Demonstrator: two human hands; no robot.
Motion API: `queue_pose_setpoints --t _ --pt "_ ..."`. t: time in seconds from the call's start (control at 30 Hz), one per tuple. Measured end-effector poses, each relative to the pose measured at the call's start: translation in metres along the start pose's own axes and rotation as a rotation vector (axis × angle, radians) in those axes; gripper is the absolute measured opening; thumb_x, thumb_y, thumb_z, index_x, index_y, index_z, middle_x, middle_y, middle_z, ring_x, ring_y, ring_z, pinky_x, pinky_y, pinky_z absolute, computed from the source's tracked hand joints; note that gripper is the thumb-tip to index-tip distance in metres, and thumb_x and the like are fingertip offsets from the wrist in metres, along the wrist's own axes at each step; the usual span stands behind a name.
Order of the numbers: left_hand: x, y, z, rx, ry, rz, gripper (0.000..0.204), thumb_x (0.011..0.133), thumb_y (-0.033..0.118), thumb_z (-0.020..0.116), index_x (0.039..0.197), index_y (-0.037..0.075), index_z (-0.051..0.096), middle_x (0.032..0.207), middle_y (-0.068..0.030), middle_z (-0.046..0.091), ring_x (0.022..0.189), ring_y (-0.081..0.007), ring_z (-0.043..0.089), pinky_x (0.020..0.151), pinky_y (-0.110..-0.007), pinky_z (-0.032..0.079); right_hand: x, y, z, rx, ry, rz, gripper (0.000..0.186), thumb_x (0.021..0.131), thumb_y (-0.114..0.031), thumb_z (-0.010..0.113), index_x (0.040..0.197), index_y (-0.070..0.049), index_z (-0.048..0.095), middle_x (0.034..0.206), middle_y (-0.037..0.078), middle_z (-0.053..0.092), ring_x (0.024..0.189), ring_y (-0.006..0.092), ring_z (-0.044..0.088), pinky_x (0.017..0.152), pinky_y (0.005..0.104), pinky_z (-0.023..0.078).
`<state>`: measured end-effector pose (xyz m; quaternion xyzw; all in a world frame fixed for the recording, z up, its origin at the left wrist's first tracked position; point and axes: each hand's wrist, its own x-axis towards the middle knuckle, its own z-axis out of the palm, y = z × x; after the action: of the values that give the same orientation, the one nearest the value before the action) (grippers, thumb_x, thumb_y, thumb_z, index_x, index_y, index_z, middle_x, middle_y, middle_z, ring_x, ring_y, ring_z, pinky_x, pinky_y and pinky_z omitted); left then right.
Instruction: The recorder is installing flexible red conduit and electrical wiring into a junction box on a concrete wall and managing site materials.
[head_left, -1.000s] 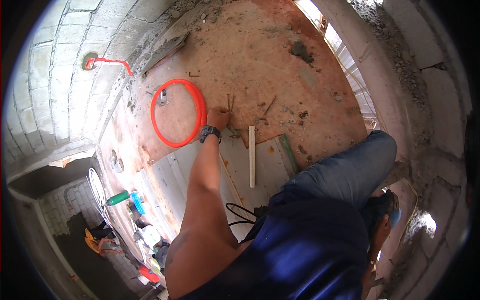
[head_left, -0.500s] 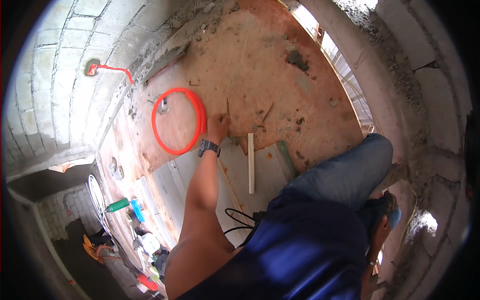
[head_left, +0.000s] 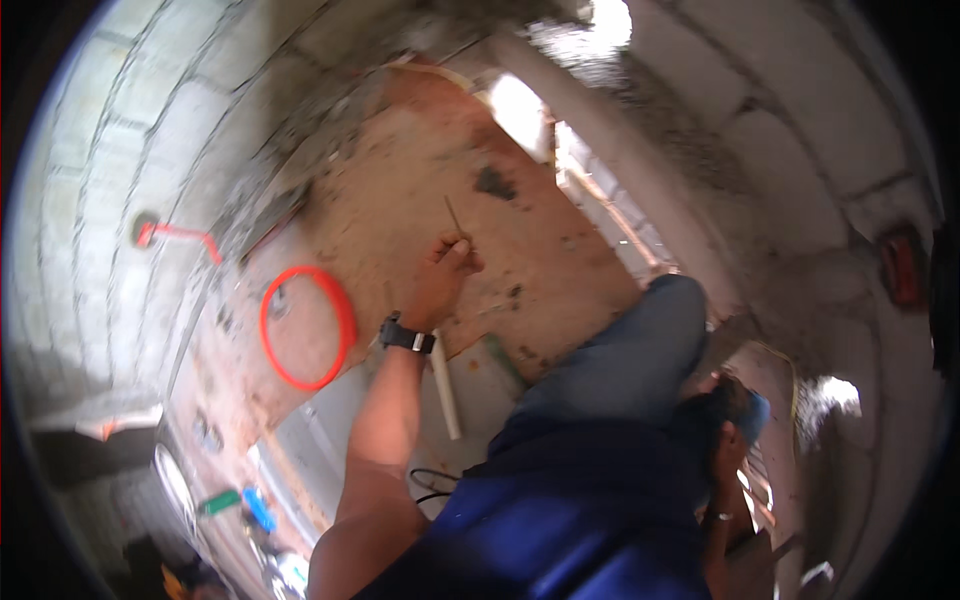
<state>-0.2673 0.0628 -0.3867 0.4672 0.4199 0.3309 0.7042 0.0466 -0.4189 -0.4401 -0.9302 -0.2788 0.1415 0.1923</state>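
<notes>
Over the dirt-strewn brown board (head_left: 400, 160) my left hand (head_left: 445, 270), with a black watch on its wrist, is closed. Its thumb and fingers pinch a thin brown rod (head_left: 453, 215) that sticks out forward. The picture is too blurred to show what the rod is made of. A coil of orange-red flexible conduit (head_left: 345, 320) lies to the left of that hand. My right hand (head_left: 730, 448) is low at my right side, beside my bent leg, against a dark and bluish thing (head_left: 750, 405). Its fingers are largely hidden there.
A pale wooden strip (head_left: 446, 385) lies on grey sheet near my left forearm. Red conduit (head_left: 185, 233) sticks out of the block wall at left. A green bottle (head_left: 220, 502) and a blue object (head_left: 260, 510) are at lower left. Openings (head_left: 605, 215) break the right edge.
My left hand has come up from the board with the thin rod in its fingers. The view has turned and shifted, so the coil and board appear lower and further left.
</notes>
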Motion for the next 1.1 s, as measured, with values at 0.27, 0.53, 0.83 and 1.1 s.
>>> queue_pose_setpoints --t 0.27,0.53,0.83,1.1 --pt "0.026 0.093 0.217 0.621 -0.386 0.646 0.011 0.088 0.000 0.053 0.097 -0.003 0.058 0.089 -0.0098 0.060 0.079 -0.0166 0.060 0.069 -0.028 0.049 -0.010 -0.042 -0.025 0.317 0.120 0.131 0.044 0.087 -0.042 0.058 0.080 0.001 0.058 0.071 0.025 0.058 0.067 0.0435 0.057 0.059 0.0460 0.043" --pt "-0.048 0.164 0.518 0.623 -0.801 1.629 0.011 0.083 0.000 0.059 0.094 0.001 0.058 0.089 -0.0156 0.059 0.078 -0.0346 0.060 0.067 -0.037 0.049 -0.012 -0.026 -0.130 0.538 0.395 0.066 0.043 0.088 -0.042 0.057 0.079 0.000 0.056 0.065 0.022 0.054 0.060 0.0358 0.056 0.056 0.0423 0.043" --pt "-0.106 0.199 0.706 0.439 -0.774 1.955 0.009 0.085 0.004 0.058 0.094 0.003 0.059 0.089 -0.0134 0.058 0.078 -0.0354 0.059 0.066 -0.039 0.049 0.058 0.004 -0.252 0.766 0.876 -0.255 0.047 0.089 -0.043 0.054 0.090 0.004 0.058 0.059 0.007 0.052 0.054 0.0124 0.051 0.049 0.0294 0.042" --pt "-0.097 0.184 0.736 0.343 -0.694 2.057 0.009 0.083 0.006 0.059 0.092 0.007 0.060 0.089 -0.0100 0.057 0.076 -0.0334 0.060 0.064 -0.038 0.050 0.103 0.016 -0.330 0.831 1.118 -0.447 0.042 0.092 -0.034 0.053 0.092 0.008 0.057 0.052 0.000 0.049 0.048 0.0060 0.046 0.045 0.0226 0.038"
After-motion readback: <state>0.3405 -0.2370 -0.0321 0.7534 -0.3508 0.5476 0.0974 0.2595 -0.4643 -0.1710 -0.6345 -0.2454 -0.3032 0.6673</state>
